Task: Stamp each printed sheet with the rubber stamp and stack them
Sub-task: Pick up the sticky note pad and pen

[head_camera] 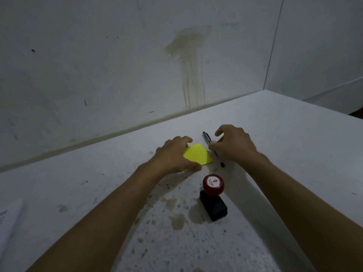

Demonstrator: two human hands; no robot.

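Stamp (213, 196): upright on the table (284, 146), near edge, unheld. Red knob up, marked TOP; its arrow points right and away, and the black base's long axis runs left-far to right-near. Likely rigid, light; take by the knob.

Left hand (172, 156): flat, pressing the yellow pad (198, 155).

Right hand (233, 145): curled over the pen (211, 146); cannot tell if gripping.

Sheets (9, 218): far left edge, thin, likely floppy.
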